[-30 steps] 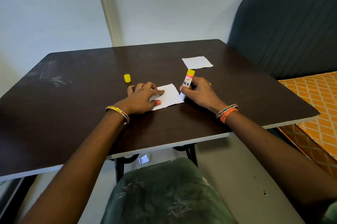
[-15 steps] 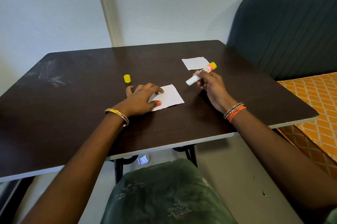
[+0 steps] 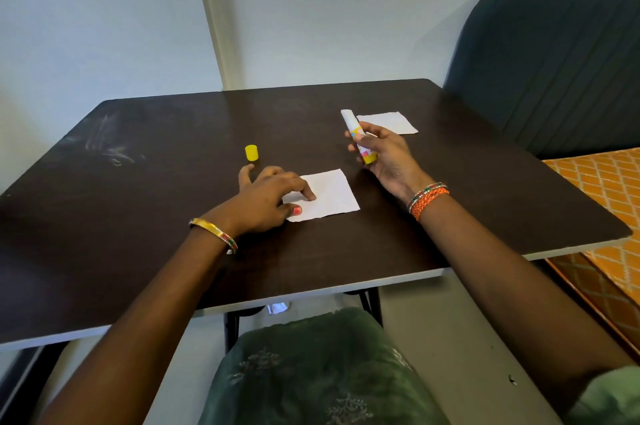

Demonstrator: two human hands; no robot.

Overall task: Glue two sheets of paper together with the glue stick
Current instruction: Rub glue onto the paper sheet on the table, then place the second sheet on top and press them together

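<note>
A small white sheet of paper (image 3: 329, 194) lies flat near the middle of the dark table (image 3: 156, 216). My left hand (image 3: 266, 199) rests on its left edge, fingertips pressing it down. My right hand (image 3: 384, 154) is raised above the table to the right of the sheet and grips the uncapped glue stick (image 3: 356, 133), white tip pointing up and away. A second white sheet (image 3: 391, 122) lies farther back on the right, just behind that hand. The yellow cap (image 3: 251, 152) stands alone behind my left hand.
A dark green padded chair back (image 3: 554, 61) stands at the table's far right. An orange patterned surface (image 3: 602, 192) lies to the right. White walls are behind. My lap in green cloth (image 3: 311, 372) is below the near table edge.
My right hand lifted the glue stick off the near sheet's right edge, swung it back and right, and turned it so the tip now points upward. My left hand stayed on the sheet.
</note>
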